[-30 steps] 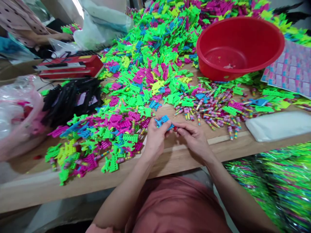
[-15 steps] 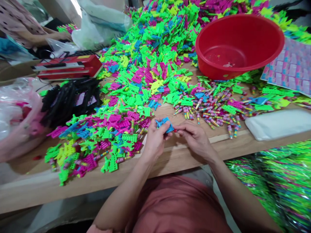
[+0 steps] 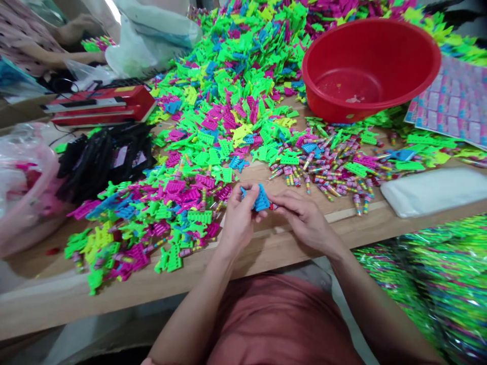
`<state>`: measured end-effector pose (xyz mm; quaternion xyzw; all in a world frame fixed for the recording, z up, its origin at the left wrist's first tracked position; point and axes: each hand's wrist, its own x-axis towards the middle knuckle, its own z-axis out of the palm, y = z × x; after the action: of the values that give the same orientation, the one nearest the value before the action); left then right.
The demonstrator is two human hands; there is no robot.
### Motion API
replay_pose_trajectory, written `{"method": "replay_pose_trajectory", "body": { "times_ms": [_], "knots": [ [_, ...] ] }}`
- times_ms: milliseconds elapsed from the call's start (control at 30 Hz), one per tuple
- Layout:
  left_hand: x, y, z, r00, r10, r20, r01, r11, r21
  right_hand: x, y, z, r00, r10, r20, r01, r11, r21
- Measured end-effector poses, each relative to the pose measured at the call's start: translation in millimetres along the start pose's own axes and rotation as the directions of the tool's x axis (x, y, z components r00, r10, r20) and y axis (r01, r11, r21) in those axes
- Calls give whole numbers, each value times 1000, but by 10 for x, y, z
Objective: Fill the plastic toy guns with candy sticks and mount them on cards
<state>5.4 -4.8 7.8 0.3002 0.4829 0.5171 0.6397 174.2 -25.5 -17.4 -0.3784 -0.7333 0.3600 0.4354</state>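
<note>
A wooden table ran across the view, its near edge sloping up from lower left to right; a great heap of bright plastic pieces covered its far part, with a red basin at the right and printed sheets just beside it; at the far left a person in a dotted sleeve stood near a red device. Bare wood lay around and below the two hands, a strip open as far as the near edge; a mixed pile bounded it on the left, scattered small banded tubes on the upper right, a whitish flat packet farther right.

The left hand held a blue ridged piece above that bare strip, thumb and fingers clamped on it; its ridged face showed beyond the thumb, a narrower knobby part pointed left, and its long axis seemed to run roughly crosswise, though the thumb hid the middle. The right hand had its fingertips together on a small red-ended item; this met the blue piece's right side, its far end hidden by the fingers.
</note>
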Motion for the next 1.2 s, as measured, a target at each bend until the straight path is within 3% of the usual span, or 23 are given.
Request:
{"method": "replay_pose_trajectory", "body": {
  "times_ms": [233,400,567,767,967,1200],
  "knots": [
    [-31,-82,13,997,66,-33,-64,996,63,-37,6,102,996,34,-78,-32,999,24],
    [-49,-91,-18,998,48,-41,-45,996,74,-59,-31,177,992,13,-123,-14,1000,-9],
    [-66,-113,-48,1000,-17,12,16,997,71,-67,-13,161,994,-4,-109,2,1000,-18],
    [-120,-98,-79,997,-26,68,17,990,138,-104,25,99,993,102,-61,-98,993,57],
    [-145,-116,-96,995,-32,93,17,987,162,-85,-26,49,998,5,60,-5,1000,-11],
    [-169,-137,-85,997,-46,60,35,983,181,-58,-17,86,999,11,-31,-12,999,-47]
  ]
}}
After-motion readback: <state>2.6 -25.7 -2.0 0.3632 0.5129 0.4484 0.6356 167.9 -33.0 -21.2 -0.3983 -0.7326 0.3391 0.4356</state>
